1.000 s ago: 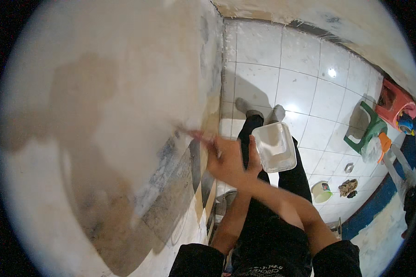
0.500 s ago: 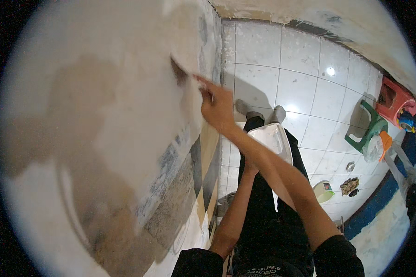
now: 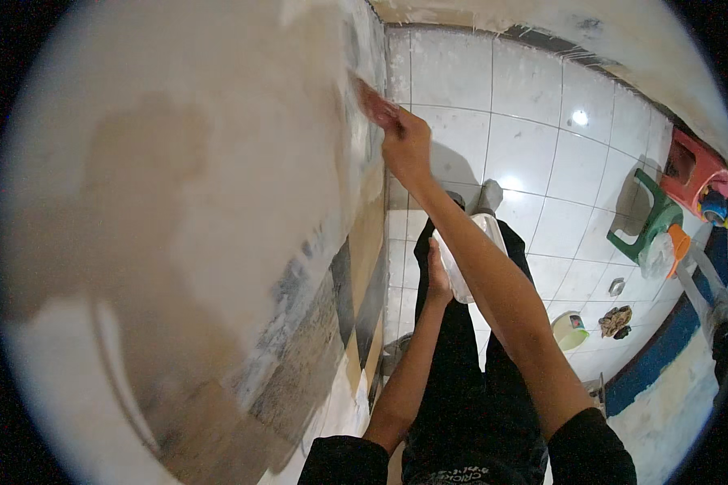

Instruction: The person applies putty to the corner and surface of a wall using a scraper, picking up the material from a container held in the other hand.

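My right hand (image 3: 408,153) is closed round a putty knife (image 3: 372,103) with a reddish, smeared look, its edge at the plastered wall (image 3: 243,153) near the corner. Lower down, my left hand (image 3: 438,279) grips the side of a white plastic tub (image 3: 459,277) in front of my legs. Pale material shows in the tub, but my right forearm crosses over it and hides part. The wall carries pale, damp-looking filler, with grey and darker bare patches lower down.
White floor tiles (image 3: 526,73) lie below, with my feet on them. Along the right stand a red stool (image 3: 687,174), a green stool (image 3: 655,222) with an orange scoop (image 3: 678,246), a pale green tub (image 3: 569,331) and a crumpled brown cloth (image 3: 615,321).
My right hand and the putty knife have moved right and up along the wall toward the corner. The left hand and tub now show more from behind the right forearm.
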`<move>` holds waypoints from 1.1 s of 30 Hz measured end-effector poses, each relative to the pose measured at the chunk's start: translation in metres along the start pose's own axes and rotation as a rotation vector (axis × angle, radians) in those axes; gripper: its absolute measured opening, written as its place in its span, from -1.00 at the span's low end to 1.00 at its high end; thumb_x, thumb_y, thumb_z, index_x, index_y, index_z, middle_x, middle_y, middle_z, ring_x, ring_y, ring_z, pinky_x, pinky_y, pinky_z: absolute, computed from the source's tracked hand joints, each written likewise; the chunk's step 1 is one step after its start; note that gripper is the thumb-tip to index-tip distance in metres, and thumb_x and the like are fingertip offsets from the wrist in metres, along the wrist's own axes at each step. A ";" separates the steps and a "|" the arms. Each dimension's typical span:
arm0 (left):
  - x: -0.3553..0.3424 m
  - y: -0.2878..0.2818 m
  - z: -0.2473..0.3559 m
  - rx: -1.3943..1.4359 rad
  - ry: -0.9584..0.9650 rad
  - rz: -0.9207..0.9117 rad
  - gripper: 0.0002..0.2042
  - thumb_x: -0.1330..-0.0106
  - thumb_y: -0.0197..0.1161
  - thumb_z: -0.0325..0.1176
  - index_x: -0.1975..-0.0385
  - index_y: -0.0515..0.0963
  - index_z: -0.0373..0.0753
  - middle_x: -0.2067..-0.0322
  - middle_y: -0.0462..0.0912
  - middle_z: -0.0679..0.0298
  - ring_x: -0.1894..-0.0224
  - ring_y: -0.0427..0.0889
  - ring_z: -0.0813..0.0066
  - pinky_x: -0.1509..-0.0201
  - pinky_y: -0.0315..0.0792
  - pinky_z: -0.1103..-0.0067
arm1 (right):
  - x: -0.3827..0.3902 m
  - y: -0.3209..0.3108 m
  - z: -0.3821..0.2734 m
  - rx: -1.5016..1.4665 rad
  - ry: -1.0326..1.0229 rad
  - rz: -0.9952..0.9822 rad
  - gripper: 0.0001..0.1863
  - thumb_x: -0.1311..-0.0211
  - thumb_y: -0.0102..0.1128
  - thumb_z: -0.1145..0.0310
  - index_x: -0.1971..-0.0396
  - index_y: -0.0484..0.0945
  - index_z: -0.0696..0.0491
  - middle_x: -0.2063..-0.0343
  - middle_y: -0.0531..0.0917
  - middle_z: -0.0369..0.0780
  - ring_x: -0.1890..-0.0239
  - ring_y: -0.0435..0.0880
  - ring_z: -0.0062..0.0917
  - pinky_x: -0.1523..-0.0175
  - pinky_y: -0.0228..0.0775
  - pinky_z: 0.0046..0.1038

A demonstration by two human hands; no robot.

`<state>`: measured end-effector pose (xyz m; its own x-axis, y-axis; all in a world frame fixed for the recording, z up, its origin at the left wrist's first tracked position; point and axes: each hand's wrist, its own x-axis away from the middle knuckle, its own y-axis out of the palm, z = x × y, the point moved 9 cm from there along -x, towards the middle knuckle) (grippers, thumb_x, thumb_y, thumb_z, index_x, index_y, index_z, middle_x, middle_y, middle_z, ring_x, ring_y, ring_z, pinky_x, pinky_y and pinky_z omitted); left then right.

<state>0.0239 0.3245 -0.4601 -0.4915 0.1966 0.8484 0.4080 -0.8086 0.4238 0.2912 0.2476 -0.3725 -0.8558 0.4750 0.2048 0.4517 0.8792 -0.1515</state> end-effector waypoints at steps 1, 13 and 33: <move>0.001 0.004 -0.007 0.046 -0.054 0.020 -0.34 -0.37 -0.16 0.17 -0.24 0.17 -0.27 -0.14 0.33 0.19 -0.15 0.33 0.38 -0.24 0.23 0.44 | 0.001 0.005 0.008 0.016 0.002 -0.022 -0.67 -0.18 -0.04 0.56 0.07 0.55 0.09 0.42 0.63 0.01 0.45 0.58 -0.28 0.28 0.40 -0.37; -0.004 -0.028 -0.016 -0.089 -0.004 0.127 -0.32 -0.34 -0.17 0.26 0.01 0.37 -0.37 0.12 0.44 0.19 0.09 0.40 0.45 -0.11 0.27 0.54 | 0.181 -0.002 -0.053 -0.214 0.133 -0.304 -0.70 -0.16 0.02 0.63 0.10 0.54 0.15 0.36 0.67 -0.04 0.41 0.68 -0.44 0.36 0.43 -0.50; 0.005 0.010 -0.018 -0.007 -0.017 -0.080 -0.27 -0.31 -0.16 0.28 -0.14 0.28 -0.34 -0.02 0.44 0.16 -0.06 0.44 0.36 -0.17 0.30 0.45 | 0.228 0.016 -0.185 -0.275 0.310 -0.545 -0.53 -0.05 0.02 0.55 -0.06 0.42 0.14 0.60 0.55 0.02 0.58 0.58 -0.09 0.47 0.41 -0.23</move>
<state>0.0118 0.3075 -0.4579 -0.5093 0.2705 0.8170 0.3626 -0.7935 0.4888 0.1498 0.3772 -0.1493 -0.8860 -0.0853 0.4557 0.0594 0.9539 0.2941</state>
